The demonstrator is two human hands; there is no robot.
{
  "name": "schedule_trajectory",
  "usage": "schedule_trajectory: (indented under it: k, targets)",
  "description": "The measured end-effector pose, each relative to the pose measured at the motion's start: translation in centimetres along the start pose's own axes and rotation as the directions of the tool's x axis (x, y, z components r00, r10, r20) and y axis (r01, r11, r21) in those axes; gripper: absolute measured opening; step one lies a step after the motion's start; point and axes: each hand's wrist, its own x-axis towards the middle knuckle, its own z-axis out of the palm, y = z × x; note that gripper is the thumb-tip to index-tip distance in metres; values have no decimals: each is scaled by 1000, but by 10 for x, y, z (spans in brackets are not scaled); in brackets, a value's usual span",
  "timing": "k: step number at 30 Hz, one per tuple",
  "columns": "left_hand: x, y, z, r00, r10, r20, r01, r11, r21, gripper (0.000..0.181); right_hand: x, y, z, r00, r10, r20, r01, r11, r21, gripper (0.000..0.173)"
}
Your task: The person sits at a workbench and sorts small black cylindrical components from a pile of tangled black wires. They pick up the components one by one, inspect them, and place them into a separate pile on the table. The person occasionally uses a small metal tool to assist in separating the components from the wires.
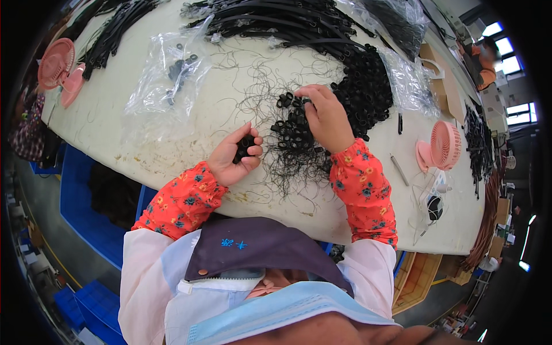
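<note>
Several small black loops sit in my left hand [239,154], its fingers curled around them above the pale tabletop [168,151]. My right hand [325,114] reaches over a small pile of black loops [295,129], thumb and forefinger bent at its upper edge; whether a loop is between the fingertips cannot be told. A larger heap of black loops [371,86] lies just right of that hand. Loose dark threads [280,172] tangle below and left of the small pile. Black straps with buckles [276,19] are stacked at the far side.
A clear plastic bag [168,82] with black pieces lies at left. Pink fans [444,144] stand on both sides. At right are a pen-like metal tool [399,170], a black pen [400,123], and plastic wrapping [409,86]. A blue bin [77,202] is below the table's left edge. Another person [485,62] is far right.
</note>
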Motion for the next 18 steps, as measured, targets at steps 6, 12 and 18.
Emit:
schedule_trajectory:
  k: [6, 12, 18]
  targets:
    - [-5, 2, 1, 998, -49, -38, 52, 994, 93, 25, 7, 66, 0, 953, -62, 296, 163, 930, -330, 33]
    - [-8, 2, -1, 997, -61, -49, 66, 991, 112, 23, 24, 78, 2, 915, 90, 394, -4, 977, -213, 32]
    - [-9, 1, -2, 998, -49, -44, 55, 990, 127, 22, 16, 70, -9, 862, 378, 337, -506, 655, 561, 15]
